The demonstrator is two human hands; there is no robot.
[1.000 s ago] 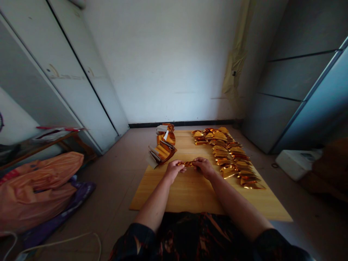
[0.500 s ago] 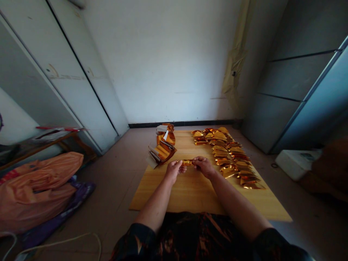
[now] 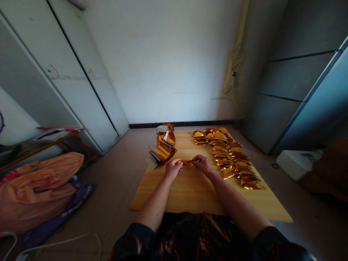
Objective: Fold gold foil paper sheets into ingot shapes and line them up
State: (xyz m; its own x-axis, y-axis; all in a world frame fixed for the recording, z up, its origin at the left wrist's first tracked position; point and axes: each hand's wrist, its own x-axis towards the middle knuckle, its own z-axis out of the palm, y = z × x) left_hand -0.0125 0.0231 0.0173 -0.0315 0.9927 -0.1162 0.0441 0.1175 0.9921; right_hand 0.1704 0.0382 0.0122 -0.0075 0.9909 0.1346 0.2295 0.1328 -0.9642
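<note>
My left hand (image 3: 173,168) and my right hand (image 3: 202,164) pinch the two ends of a small gold foil paper piece (image 3: 187,162), held just above a wooden board (image 3: 190,192) on the floor. Both hands have their fingers closed on it. To the right of my right hand lies a long row of several folded gold foil pieces (image 3: 231,156). Beyond my left hand sits a stack of unfolded gold foil sheets (image 3: 162,150) with white backs showing.
An orange plastic bag (image 3: 38,188) and a purple bag lie on the floor at the left, beside a low wooden table (image 3: 54,139). A white cable (image 3: 59,244) runs along the near left floor. A white box (image 3: 297,163) stands at the right. Cabinets line both sides.
Both hands have moved slightly away from me with the foil piece, which now looks flatter and narrower between the fingers.
</note>
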